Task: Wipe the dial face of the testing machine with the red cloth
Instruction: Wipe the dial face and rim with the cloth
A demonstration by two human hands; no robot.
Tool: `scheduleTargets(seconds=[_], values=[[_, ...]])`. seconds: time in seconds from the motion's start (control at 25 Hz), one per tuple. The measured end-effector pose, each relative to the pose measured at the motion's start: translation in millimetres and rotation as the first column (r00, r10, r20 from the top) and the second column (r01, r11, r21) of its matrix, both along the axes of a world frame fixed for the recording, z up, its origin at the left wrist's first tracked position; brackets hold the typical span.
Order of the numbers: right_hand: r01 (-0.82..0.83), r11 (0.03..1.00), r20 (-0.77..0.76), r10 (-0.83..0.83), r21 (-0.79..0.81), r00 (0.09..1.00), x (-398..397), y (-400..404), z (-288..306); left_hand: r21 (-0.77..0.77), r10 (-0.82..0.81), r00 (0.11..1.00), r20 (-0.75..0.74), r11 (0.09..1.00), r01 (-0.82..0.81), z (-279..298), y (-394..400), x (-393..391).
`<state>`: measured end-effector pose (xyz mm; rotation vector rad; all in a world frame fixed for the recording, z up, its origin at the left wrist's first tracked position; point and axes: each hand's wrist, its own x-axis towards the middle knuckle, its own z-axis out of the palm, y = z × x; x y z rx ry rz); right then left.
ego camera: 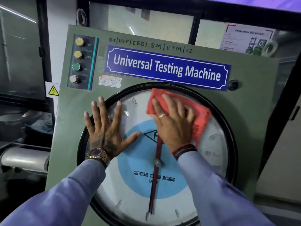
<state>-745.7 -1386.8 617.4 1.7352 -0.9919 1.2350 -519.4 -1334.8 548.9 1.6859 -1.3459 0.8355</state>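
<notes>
The big round dial face [133, 190] with a white and blue middle and a black rim sits on the front of the green metal testing machine [78, 121]. The right hand [172, 121] lies flat with its fingers spread on the red cloth [200, 115]. It presses the cloth against the glass near the top of the dial, a bit to the right. The cloth is folded and sticks out from under the hand at the top and on the right side. The left hand [104, 128] is wide open and holds nothing. It rests flat on the left part of the dial, with its fingers reaching over the black rim. A long red and black pointer [154, 185] runs up the middle of the dial. A blue sign [167, 67] above the dial says "Universal Testing Machine".
</notes>
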Motion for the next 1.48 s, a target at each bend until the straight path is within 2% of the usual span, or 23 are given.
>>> scheduleTargets(seconds=[0.12, 0.2, 0.28, 0.36, 0.44, 0.56, 0.64, 0.68, 0.76, 0.84, 0.88, 1.0, 1.12, 1.2, 1.32, 1.48], values=[[0.090, 0.995, 0.161, -0.094, 0.031, 0.983, -35.9, 4.1, -15.5, 0.001, -0.015, 1.000, -0.001, 1.000, 0.015, -0.5, 0.4, 0.1], [0.043, 0.996, 0.213, -0.059, 0.080, 0.975, -6.7, 5.7, -11.1, 0.003, -0.011, 1.000, 0.004, 1.000, 0.011, -0.1, -0.4, 1.3], [-0.021, 0.997, 0.095, 0.015, 0.069, 0.995, 38.6, 8.7, -7.1, 0.007, -0.006, 1.000, 0.009, 1.000, 0.006, -1.2, 0.2, 2.7], [-0.044, 0.999, -0.023, 0.044, 0.013, 0.999, 51.7, 8.5, -3.1, 0.008, 0.004, 1.000, 0.010, 1.000, -0.004, -0.6, 1.9, 3.8], [-0.007, 0.999, 0.006, 0.007, 0.032, 1.000, 18.2, 5.1, -6.1, 0.026, -0.006, 1.000, 0.024, 1.000, 0.005, 8.3, 4.1, 2.7], [0.110, 0.978, 0.249, -0.152, 0.176, 0.957, -47.9, 9.0, -38.1, 0.042, -0.048, 0.998, 0.036, 0.998, 0.046, 27.9, 1.8, 0.8], [0.120, 0.964, 0.414, -0.212, 0.237, 0.885, -62.2, 12.8, -54.8, 0.032, -0.047, 0.998, 0.042, 0.998, 0.046, 27.0, -0.5, -4.7], [0.105, 0.963, 0.443, -0.209, 0.249, 0.872, -55.8, 12.1, -55.2, 0.024, -0.049, 0.998, 0.040, 0.999, 0.048, 22.3, -2.3, -7.8], [0.066, 0.967, 0.355, -0.154, 0.247, 0.922, -31.4, 9.9, -45.2, 0.012, -0.056, 0.998, 0.027, 0.998, 0.056, 11.8, -3.9, -11.1], [0.110, 0.975, 0.180, -0.145, 0.191, 0.973, -22.5, 5.8, -34.6, 0.005, -0.068, 0.998, 0.005, 0.998, 0.068, 8.8, -5.3, -13.9], [0.145, 0.973, 0.169, -0.176, 0.179, 0.970, -30.6, 4.5, -34.8, 0.011, -0.074, 0.997, -0.003, 0.997, 0.074, 9.9, -5.1, -15.7], [0.222, 0.954, 0.395, -0.286, 0.201, 0.873, -72.0, 14.6, -70.8, 0.025, -0.079, 0.997, -0.006, 0.997, 0.079, 15.1, -4.0, -19.2], [0.210, 0.953, 0.485, -0.293, 0.218, 0.824, -70.6, 20.8, -82.8, 0.037, -0.083, 0.996, -0.015, 0.996, 0.084, 17.5, -3.3, -23.3], [0.160, 0.962, 0.453, -0.246, 0.219, 0.857, -48.7, 17.4, -53.4, 0.041, -0.085, 0.996, -0.021, 0.995, 0.086, 17.4, -2.9, -24.2], [0.192, 0.959, 0.297, -0.249, 0.207, 0.922, -46.2, 8.9, -32.0, 0.042, -0.087, 0.996, -0.023, 0.995, 0.088, 18.9, -2.8, -23.5], [0.241, 0.958, 0.357, -0.282, 0.155, 0.891, -90.6, 19.1, -66.0, 0.027, -0.083, 0.996, -0.019, 0.996, 0.083, 18.1, 0.1, -25.4]])
